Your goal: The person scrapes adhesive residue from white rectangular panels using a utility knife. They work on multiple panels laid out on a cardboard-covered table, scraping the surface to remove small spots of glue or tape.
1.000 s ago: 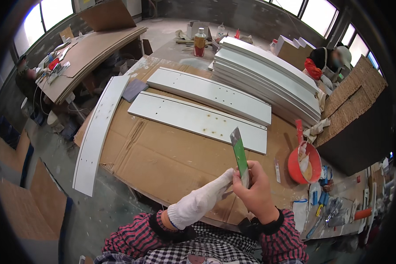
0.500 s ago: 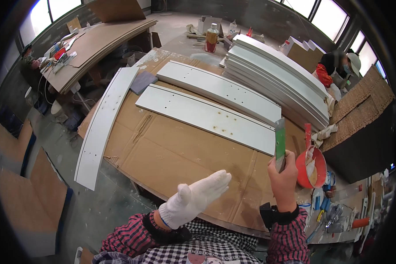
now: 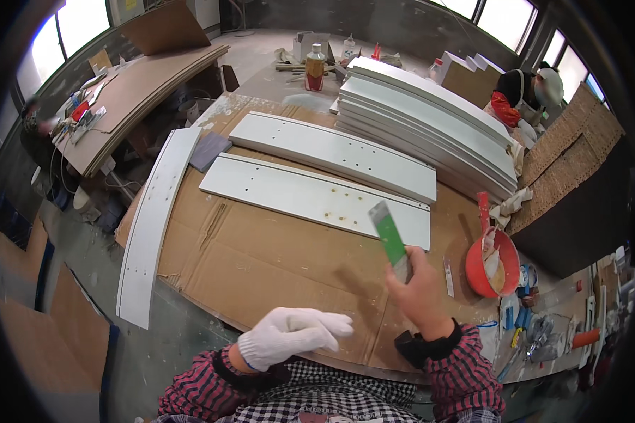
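My right hand (image 3: 420, 289), bare, is closed around the lower end of a flat green-and-grey strip (image 3: 389, 233) and holds it up tilted to the left. What kind of tool it is I cannot make out. My left hand (image 3: 293, 337), in a white knitted glove, hovers over the near edge of the cardboard (image 3: 261, 271), fingers stretched out and holding nothing. Beyond the strip lies a white panel (image 3: 289, 189) with small holes and several yellowish filled spots. A second white panel (image 3: 317, 144) lies behind it, and a third white panel (image 3: 155, 225) overhangs the table's left side.
A red pan (image 3: 473, 271) holding pale paste stands at the right, near a small thin strip (image 3: 449, 276). White panels (image 3: 416, 127) are stacked at the back right. A grey-purple block (image 3: 209, 151) lies at the left. Another person (image 3: 518, 99) works beyond the stack.
My right hand has moved left and tilted the green-and-grey strip leftward, uncovering the small strip on the table. My left hand has lowered and its fingers have bent a little. The view has shifted slightly.
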Available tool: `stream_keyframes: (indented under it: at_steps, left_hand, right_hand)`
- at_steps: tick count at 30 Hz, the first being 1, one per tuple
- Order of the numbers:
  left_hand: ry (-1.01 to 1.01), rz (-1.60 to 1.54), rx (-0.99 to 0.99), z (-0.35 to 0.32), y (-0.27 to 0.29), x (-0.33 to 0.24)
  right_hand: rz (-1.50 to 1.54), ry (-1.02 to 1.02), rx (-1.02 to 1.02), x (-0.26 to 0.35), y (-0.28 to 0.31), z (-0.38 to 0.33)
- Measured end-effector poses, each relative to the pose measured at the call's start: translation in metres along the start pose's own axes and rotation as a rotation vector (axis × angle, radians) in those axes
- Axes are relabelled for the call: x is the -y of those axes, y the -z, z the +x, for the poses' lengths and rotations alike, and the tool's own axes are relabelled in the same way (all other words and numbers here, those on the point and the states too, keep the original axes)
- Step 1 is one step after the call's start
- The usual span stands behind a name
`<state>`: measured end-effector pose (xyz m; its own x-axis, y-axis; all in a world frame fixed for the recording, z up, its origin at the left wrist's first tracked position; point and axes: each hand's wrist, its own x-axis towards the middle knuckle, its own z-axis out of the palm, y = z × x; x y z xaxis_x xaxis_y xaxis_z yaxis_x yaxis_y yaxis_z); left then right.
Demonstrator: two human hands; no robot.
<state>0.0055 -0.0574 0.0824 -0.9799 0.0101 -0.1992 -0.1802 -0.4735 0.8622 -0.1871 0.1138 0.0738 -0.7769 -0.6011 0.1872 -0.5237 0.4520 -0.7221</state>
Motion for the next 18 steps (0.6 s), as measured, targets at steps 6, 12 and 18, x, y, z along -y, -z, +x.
stream_keyframes:
  at_steps: [6,12,18]
  left_hand:
    - [-0.384,0.804,-0.727,0.036,0.129,-0.015]
    - [-0.187,1.405,-1.116,0.093,0.225,-0.066]
    - [0.322,1.375,-1.232,0.116,0.278,-0.085]
  right_hand:
    - [-0.198,-0.125,-0.117,-0.087,0.030,0.038]
    - [-0.258,-0.254,-0.056,-0.122,0.032,0.061]
    - [-0.149,-0.344,0.036,-0.117,0.025,0.068]
